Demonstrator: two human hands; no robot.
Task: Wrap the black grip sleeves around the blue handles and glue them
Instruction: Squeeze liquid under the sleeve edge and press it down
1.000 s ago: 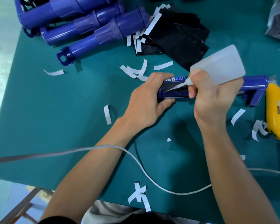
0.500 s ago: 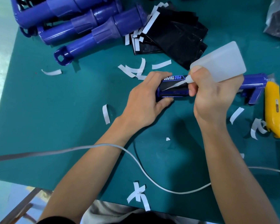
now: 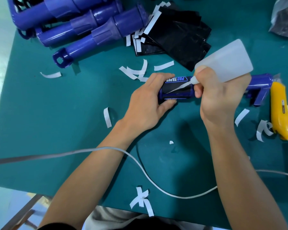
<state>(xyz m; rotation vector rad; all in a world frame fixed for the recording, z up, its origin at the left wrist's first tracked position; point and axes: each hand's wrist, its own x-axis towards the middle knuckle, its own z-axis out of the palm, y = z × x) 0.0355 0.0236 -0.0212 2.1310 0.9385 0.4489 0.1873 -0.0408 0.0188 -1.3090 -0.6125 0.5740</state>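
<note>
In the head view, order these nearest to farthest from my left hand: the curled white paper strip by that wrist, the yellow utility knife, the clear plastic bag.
1. Curled white paper strip, just left of the left hand.
2. Yellow utility knife, far right.
3. Clear plastic bag, top right.

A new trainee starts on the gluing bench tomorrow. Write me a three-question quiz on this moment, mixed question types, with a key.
1. True or false: the right hand holds the glue bottle with its nozzle over the black grip sleeve.
2. What lies beside the far right end of the blue handle? A scissors; B yellow utility knife; C tape roll.
3. Fill in: the ___ hand grips the wrapped end of the handle.
Key: 1 true; 2 B; 3 left hand.
</note>
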